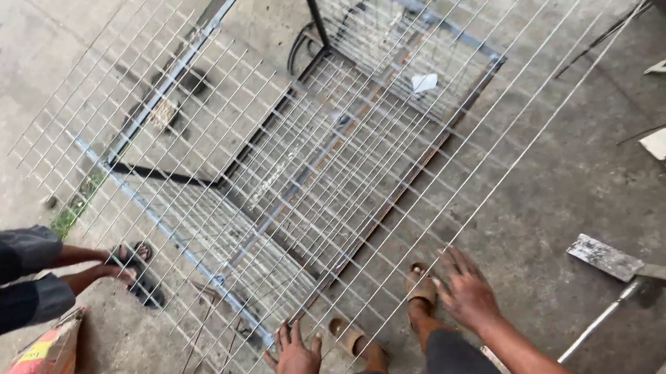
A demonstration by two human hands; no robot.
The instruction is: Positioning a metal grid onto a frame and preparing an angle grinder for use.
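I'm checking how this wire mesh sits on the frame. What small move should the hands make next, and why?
Probably slide the wire mesh sheet slightly to square it: both hands, left hand and right hand, press its near edge, and it lies skewed over the metal frame.

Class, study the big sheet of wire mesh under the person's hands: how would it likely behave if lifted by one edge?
The wire mesh sheet is broad with thin wires, so it would probably flex and sag. Being mostly open gaps, it likely feels light for its size. Both the left hand and right hand are on it, suggesting it is awkward single-handed.
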